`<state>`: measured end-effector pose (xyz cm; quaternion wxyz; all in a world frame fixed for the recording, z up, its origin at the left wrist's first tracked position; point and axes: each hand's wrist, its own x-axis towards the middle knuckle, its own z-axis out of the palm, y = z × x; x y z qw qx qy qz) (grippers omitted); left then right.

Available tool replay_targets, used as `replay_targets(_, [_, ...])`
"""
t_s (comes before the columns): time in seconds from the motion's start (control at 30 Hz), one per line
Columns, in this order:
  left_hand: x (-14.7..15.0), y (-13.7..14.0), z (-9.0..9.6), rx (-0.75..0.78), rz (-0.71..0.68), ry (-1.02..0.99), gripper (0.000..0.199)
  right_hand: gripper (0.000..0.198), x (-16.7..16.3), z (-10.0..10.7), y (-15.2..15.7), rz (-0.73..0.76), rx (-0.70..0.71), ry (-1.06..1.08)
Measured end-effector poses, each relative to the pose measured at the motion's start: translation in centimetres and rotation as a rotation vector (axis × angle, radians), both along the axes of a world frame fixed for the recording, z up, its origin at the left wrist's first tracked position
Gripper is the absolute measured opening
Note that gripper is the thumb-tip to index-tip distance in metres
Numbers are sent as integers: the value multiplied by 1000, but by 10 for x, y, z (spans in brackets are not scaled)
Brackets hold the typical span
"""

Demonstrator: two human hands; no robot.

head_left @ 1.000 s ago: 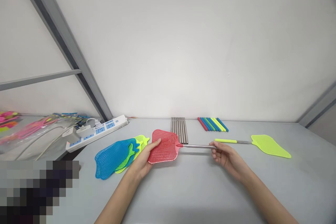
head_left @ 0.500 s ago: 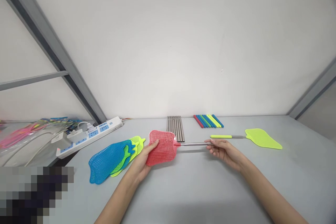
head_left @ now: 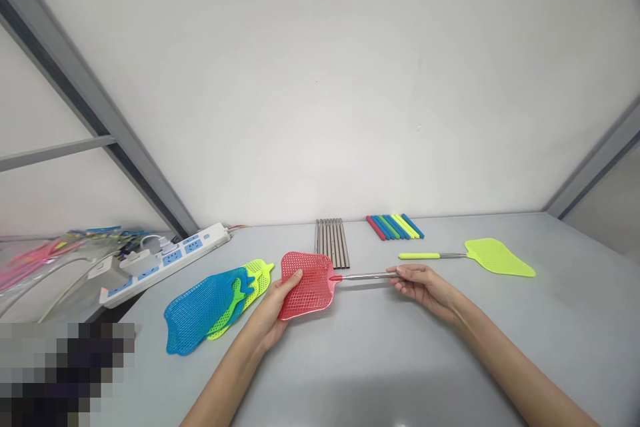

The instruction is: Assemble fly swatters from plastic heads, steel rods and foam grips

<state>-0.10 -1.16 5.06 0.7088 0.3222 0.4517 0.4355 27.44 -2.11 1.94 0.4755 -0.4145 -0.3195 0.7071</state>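
Observation:
My left hand (head_left: 275, 310) is closed on the red mesh fly swatter head (head_left: 311, 285), thumb on top and the other fingers underneath. A metal rod (head_left: 365, 276) runs rightward from the head's neck. At the rod's far end, my right hand (head_left: 425, 288) pinches it between thumb and fingers. Left of my left hand lies a pile of blue swatter heads (head_left: 205, 310), with a green head (head_left: 234, 307) and yellow heads (head_left: 261, 279) partly covered. Beyond my right hand rests a yellow fly swatter (head_left: 500, 257) with a metal shaft and a yellow handle (head_left: 419, 255).
Several metal rods (head_left: 333, 243) lie side by side near the wall. Right of them is a row of coloured handle tubes (head_left: 395, 227). A white power strip (head_left: 165, 263) with plugs runs along the left edge, beside pink items in clear plastic (head_left: 35, 263).
The view has shifted slightly. Both hands keep their hold on the red swatter head and its rod, and the head is tilted a little differently.

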Motion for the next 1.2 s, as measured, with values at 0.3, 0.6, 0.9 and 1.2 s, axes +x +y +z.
replay_targets(0.3, [1, 1, -6, 45, -27, 17, 28, 21, -1, -8, 1, -2, -27, 24])
replay_targets(0.6, [1, 1, -9, 57, -42, 7, 29, 21, 1, -6, 4, -11, -13, -2])
replay_targets(0.9, [3, 0, -8, 124, -93, 44, 35, 21, 3, -5, 4, -24, -17, -17])
replay_targets(1.2, [5, 2, -20, 949, 205, 1182, 53, 19, 3, -7, 5, 4, -45, -2])
